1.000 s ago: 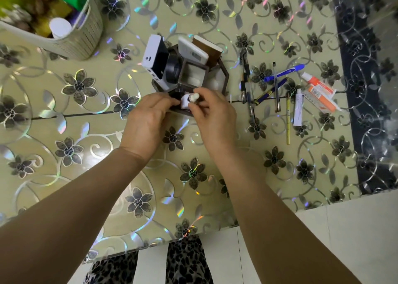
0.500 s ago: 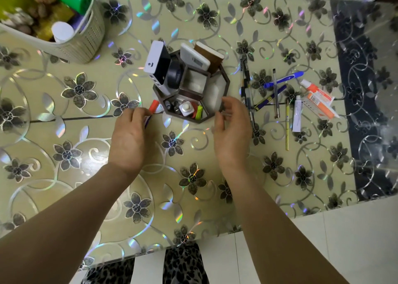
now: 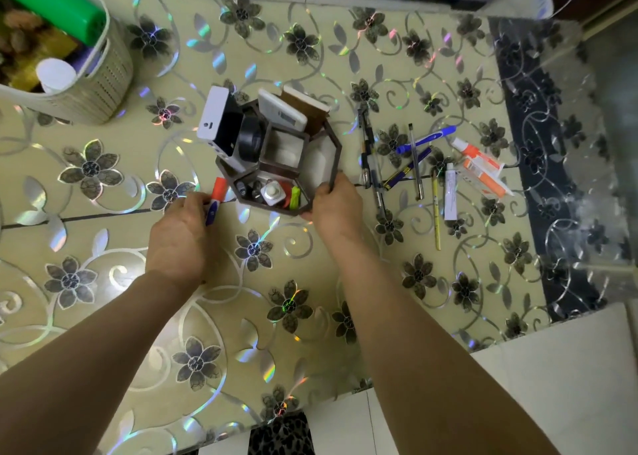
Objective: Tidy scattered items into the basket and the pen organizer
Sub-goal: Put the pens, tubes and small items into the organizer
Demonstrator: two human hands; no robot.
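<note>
A table (image 3: 103, 316) covered in a pale yellow-green cloth printed with dark flowers and shiny swirls fills the view from above. At the far left corner stands a cream woven basket (image 3: 103, 85), already holding a green cylinder (image 3: 58, 6), a white-capped container and other items too blurred to name. Near the middle sits a dark brown, multi-compartment pen organizer (image 3: 331, 144); a white box-shaped device (image 3: 214, 120), a black round object and two flat white-edged items stand in its far compartments, while its nearest compartment holds a small white bottle (image 3: 274, 192) and a green marker. The right hand (image 3: 336, 206) grips the organizer's near right rim, fingers curled over the edge. The left hand (image 3: 179, 233) rests on the table just left of the organizer, pinching a red-and-blue marker (image 3: 215, 197) whose red end points toward the organizer — it lies close beside the wall, though whether it touches cannot be told. To the right of the organizer, scattered on the table, lie several pens (image 3: 371, 157), a blue pen (image 3: 426, 139), a yellow pencil (image 3: 436, 216), a small white tube (image 3: 450, 195) and an orange-and-white glue bottle (image 3: 474, 154) beside an orange box.
</note>
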